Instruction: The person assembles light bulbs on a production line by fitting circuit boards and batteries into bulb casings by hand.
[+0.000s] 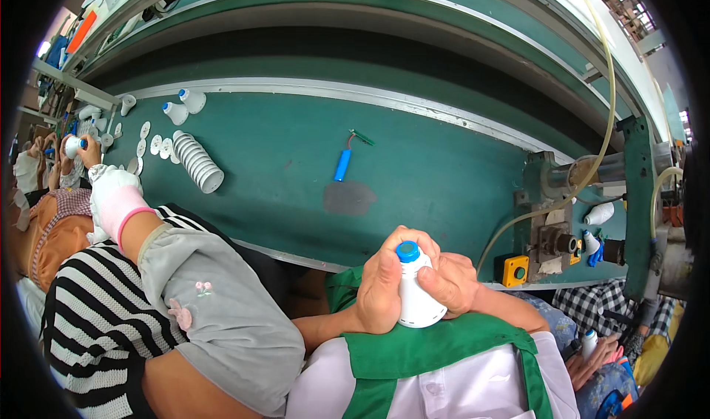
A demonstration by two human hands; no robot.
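Close to my body, both hands are closed around a white cone-shaped plastic housing [420, 301] with a blue cap on its narrow end. It is held with the cap end upward. My left hand [379, 292] wraps its left side, and my right hand [457, 277] grips the right side with the thumb lying across the white wall. Farther off on the green bench [444, 175] lies a blue cylindrical cell [342, 165], wired to a small green circuit board [362, 137].
At left, a co-worker's gloved arm [122, 204] reaches along the bench near a row of nested white cups [198, 161], white discs [156, 145] and two blue-capped housings [176, 113]. At right stand a metal press [555, 234], a yellow button box [515, 271] and a hanging hose [608, 123].
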